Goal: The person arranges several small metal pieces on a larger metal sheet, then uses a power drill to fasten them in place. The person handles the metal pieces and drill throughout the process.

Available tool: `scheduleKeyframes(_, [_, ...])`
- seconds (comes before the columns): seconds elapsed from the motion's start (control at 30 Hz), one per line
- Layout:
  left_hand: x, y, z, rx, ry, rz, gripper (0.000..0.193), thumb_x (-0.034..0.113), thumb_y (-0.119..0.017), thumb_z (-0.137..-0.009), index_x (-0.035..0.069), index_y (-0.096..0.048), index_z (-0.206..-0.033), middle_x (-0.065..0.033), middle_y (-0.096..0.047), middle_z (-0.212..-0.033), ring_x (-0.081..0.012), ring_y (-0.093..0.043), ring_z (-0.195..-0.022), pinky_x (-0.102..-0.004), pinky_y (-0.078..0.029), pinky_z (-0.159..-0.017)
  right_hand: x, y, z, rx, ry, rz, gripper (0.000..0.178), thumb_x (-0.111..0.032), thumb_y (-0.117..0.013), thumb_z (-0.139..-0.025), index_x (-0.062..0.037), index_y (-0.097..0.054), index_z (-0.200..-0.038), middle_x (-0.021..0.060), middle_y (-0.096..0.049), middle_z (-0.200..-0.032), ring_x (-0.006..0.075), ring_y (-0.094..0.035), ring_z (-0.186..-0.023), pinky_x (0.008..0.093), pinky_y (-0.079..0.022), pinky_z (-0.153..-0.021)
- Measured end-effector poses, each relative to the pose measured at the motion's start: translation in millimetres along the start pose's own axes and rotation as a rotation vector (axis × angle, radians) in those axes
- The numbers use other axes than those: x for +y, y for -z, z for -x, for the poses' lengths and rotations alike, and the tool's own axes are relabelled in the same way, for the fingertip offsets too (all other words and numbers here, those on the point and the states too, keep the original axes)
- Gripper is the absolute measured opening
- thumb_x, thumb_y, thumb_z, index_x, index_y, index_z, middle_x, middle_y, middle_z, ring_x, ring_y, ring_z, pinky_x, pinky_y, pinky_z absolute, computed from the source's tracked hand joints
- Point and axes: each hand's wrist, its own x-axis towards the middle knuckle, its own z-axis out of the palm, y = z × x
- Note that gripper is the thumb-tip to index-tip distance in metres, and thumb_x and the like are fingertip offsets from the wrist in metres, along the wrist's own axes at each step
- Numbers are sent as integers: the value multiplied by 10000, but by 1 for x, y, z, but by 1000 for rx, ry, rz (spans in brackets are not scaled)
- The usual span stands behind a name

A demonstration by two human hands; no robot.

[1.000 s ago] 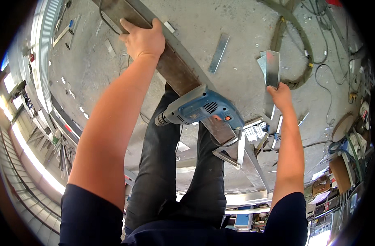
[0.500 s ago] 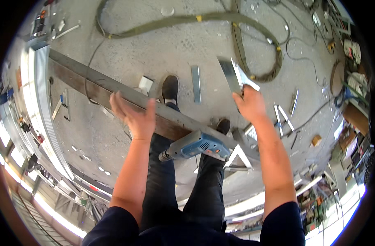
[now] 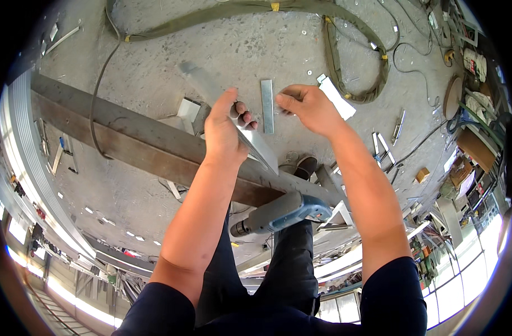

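My left hand (image 3: 225, 129) is closed around a long, shiny metal strip (image 3: 261, 151), held slantwise above the steel beam; its far end is smeared by motion. To its right, my right hand (image 3: 314, 109) hovers over the floor with thumb and fingers curled together. Whatever lies between those fingertips, if anything, is hidden. A flat grey metal plate (image 3: 267, 106) rests on the floor between both hands. Closer to my legs, a blue and grey power drill (image 3: 284, 213) lies on the brown-grey beam (image 3: 138, 137), its chuck pointing left.
A thick olive hose (image 3: 211, 19) loops across the far floor. Over the beam's left part runs a thin black cable (image 3: 94, 101). A white sheet (image 3: 339, 99) lies beyond my right hand. Long aluminium profiles (image 3: 29, 145) stand at left; a wooden block (image 3: 422, 175) sits at right.
The metal strip has passed from my right hand to my left. My right hand moved left and inward, while my left hand came right and closed on the strip.
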Motion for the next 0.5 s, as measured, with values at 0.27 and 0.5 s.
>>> scheduleKeyframes(0.27, [18, -25, -6, -14, -222, 139, 272, 399, -578, -944, 139, -509, -984, -26, -509, -808, -185, -515, -761, -413, -458, -786, 209, -91, -147, 248, -381, 373, 507, -419, -657, -857, 6, -636, -1133, 223, -638, -1182, 380, -615, -1089, 444, -493, -934])
scheduleKeyframes(0.5, [5, -14, -15, 15, -248, -79, 341, 460, -493, -988, 129, -510, -1070, -19, -516, -863, -165, -499, -803, -389, -442, -815, 194, -158, -200, 490, -426, 351, 520, -403, -738, -805, -55, -542, -1138, 186, -659, -1047, 341, -634, -1060, 455, -516, -881])
